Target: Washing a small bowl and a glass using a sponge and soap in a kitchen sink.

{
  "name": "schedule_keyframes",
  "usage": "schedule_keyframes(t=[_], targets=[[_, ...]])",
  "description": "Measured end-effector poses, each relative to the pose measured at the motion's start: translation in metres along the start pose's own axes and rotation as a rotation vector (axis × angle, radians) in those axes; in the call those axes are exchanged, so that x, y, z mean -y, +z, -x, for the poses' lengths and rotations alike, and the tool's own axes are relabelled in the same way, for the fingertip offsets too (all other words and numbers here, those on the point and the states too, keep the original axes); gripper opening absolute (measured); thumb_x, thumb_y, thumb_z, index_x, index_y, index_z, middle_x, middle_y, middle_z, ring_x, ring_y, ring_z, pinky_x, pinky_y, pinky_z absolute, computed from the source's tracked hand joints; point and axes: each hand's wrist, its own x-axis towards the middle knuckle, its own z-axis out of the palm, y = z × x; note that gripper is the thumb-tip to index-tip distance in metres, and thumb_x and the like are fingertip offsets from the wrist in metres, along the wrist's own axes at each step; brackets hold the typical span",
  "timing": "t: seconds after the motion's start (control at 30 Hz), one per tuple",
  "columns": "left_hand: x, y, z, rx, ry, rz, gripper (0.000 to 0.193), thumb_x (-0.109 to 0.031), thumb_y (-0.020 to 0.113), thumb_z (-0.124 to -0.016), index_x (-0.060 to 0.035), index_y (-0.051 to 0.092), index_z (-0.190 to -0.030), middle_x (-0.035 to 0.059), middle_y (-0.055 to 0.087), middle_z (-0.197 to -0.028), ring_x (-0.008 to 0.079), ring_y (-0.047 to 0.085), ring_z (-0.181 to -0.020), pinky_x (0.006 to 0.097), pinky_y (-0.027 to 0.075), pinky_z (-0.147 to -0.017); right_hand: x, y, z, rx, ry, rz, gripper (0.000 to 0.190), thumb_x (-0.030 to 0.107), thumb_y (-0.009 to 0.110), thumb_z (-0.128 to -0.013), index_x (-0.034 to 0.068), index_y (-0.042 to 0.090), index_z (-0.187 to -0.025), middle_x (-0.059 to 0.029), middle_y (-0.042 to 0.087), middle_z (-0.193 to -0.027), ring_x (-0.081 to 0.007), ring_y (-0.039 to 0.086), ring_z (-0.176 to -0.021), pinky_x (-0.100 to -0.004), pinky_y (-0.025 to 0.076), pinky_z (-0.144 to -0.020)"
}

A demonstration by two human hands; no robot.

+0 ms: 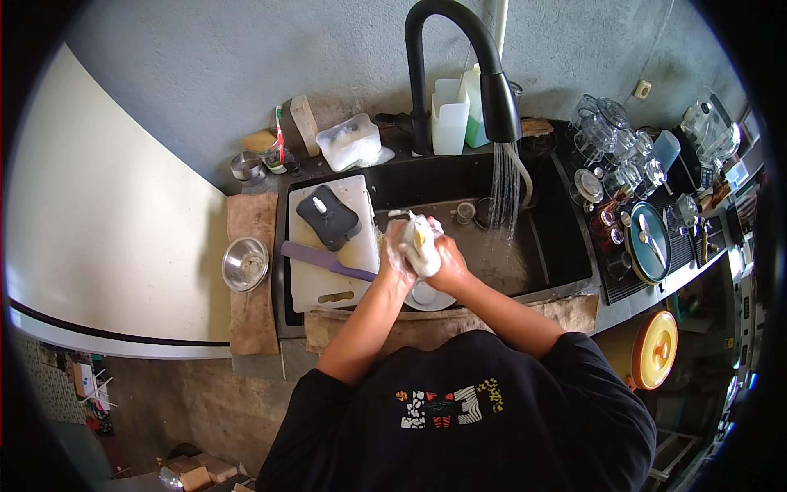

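Note:
Over the sink, my left hand [398,253] and my right hand [449,263] come together around a foam-covered sponge [423,246], which shows a little yellow through the lather. Suds coat both hands. A small foamy end [401,214] sticks out beyond the fingers; whether it belongs to a second item is hidden. Below my wrists, a white plate or bowl [430,301] lies in the sink. To the left, a white cutting board [301,280] carries a dark, rounded-corner object with a white knob [329,218] and a purple knife-like utensil [320,257], its right end close to my left wrist.
Water runs from the black faucet [501,111] into the dark sink [553,246]. A foamy white tub [350,144] stands behind. Steel bowls [245,264] sit left on a cloth [253,212]. At right, glasses [615,144] and a teal plate [640,264] crowd the drying mat [615,289].

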Motion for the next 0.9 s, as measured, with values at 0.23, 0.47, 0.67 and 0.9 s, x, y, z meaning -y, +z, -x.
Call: schedule_keyframes(t=[0.23, 0.47, 0.67, 0.9], targets=[[0.004, -0.008, -0.003, -0.019, 0.038, -0.075, 0.034, -0.039, 0.039, -0.084, -0.0105, 0.057, -0.091, 0.0029, 0.058, -0.089, 0.0184, 0.057, -0.083, 0.0336, 0.047, -0.075, -0.013, -0.005, -0.005, -0.09, 0.132, 0.019, 0.011, 0.017, 0.061, -0.068, 0.008, 0.056, -0.065, -0.0092, 0.055, -0.058, -0.0285, 0.054, -0.05, -0.0356, 0.043, -0.046], [-0.022, -0.018, 0.0, -0.056, 0.125, 0.117, 0.03, -0.032, 0.036, -0.083, -0.0099, 0.053, -0.093, 0.0065, 0.057, -0.089, 0.0228, 0.056, -0.084, 0.0362, 0.046, -0.076, -0.017, -0.003, -0.046, 0.03, 0.307, 0.313, 0.019, 0.029, 0.051, -0.076, 0.01, 0.053, -0.074, -0.012, 0.052, -0.065, -0.0308, 0.053, -0.057, -0.0402, 0.042, -0.05], [-0.026, -0.034, 0.013, -0.079, 0.144, -0.112, 0.031, -0.031, 0.041, -0.085, -0.0065, 0.05, -0.102, 0.0099, 0.056, -0.1, 0.0245, 0.053, -0.098, 0.0408, 0.042, -0.087, -0.118, 0.073, -0.117, 0.256, 0.174, 0.193, 0.011, 0.02, 0.048, -0.074, 0.013, 0.055, -0.078, -0.0154, 0.055, -0.078, -0.0363, 0.052, -0.072, -0.043, 0.041, -0.066], [-0.035, -0.102, 0.005, 0.573, -0.137, 0.481, 0.029, -0.024, 0.047, -0.086, 0.0001, 0.05, -0.101, 0.0119, 0.057, -0.095, 0.0202, 0.057, -0.086, 0.0286, 0.047, -0.075, -0.099, 0.135, -0.23, 0.708, 0.369, 0.44, 0.035, 0.033, 0.054, -0.07, 0.013, 0.054, -0.1, -0.0171, 0.056, -0.098, -0.0326, 0.052, -0.095, -0.0424, 0.04, -0.08]])
